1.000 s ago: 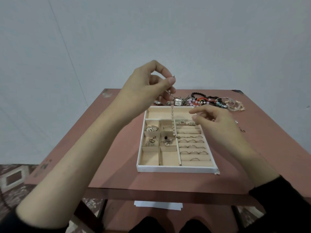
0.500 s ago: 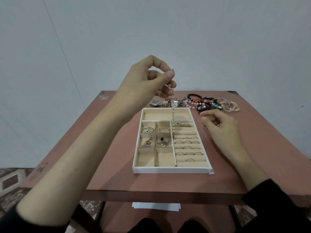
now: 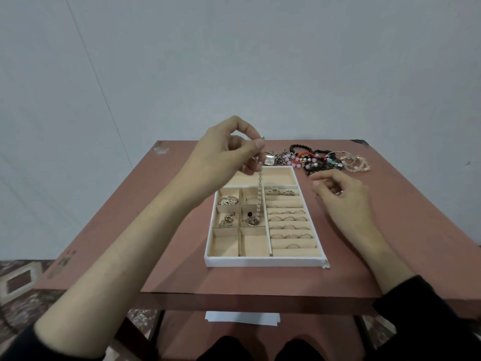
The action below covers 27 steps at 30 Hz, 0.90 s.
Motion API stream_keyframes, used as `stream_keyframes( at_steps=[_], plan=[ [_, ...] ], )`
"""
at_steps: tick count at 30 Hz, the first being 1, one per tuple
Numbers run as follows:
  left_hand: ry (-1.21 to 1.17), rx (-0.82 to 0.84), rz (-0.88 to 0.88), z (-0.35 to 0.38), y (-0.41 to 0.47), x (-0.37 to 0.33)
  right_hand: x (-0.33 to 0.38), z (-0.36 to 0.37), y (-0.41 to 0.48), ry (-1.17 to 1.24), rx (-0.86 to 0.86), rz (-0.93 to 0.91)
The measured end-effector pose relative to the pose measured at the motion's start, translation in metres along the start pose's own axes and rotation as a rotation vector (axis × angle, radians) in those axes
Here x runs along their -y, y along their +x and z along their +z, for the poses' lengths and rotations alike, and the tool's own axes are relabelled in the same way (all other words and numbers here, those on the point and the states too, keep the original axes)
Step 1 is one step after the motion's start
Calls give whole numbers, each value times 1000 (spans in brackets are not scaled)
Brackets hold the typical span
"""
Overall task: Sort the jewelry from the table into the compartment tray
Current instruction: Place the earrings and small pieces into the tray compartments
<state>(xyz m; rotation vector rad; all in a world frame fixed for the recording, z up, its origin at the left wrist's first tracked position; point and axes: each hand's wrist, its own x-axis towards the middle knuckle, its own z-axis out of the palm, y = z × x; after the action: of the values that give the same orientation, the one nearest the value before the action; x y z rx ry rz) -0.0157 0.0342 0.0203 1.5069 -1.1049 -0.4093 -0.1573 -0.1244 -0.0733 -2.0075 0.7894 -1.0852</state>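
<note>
My left hand [image 3: 223, 152] is pinching the top end of a thin pale beaded chain [image 3: 259, 188], which is hanging straight down from my grip over the white compartment tray with beige lining [image 3: 263, 261]. My right hand [image 3: 341, 194] is hovering loosely curled, holding nothing, to the right of that grip, just short of the heap of beaded bracelets [image 3: 317, 160] on the reddish-brown desk [image 3: 403, 217].

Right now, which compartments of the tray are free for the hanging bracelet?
Free: the long top compartment and the two nearest left cells. Crowded: the four cells between them, the ring rows, and the pile behind the tray.
</note>
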Motion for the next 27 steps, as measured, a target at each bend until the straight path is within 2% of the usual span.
stream_keyframes(
  at_steps=[7, 14, 19, 21, 24, 27],
  plan=[
    [393, 155, -143, 12, -10, 40, 0, -1, 0, 14, -5, 4],
    [761, 272, -116, 15, -9, 44, -5, -12, 5, 142, -31, 52],
    [733, 238, -31, 33, 10, 30, -20, -51, 21, 117, -111, 83],
    [679, 245, 21, 50, 23, 23, -29, -66, 30, -5, -123, 88],
    [658, 287, 89, 83, 43, 20, -42, -78, 43, -234, 2, 93],
    [697, 328, 93, 113, 60, 28, -46, -78, 47, -295, 156, 63]
  ],
)
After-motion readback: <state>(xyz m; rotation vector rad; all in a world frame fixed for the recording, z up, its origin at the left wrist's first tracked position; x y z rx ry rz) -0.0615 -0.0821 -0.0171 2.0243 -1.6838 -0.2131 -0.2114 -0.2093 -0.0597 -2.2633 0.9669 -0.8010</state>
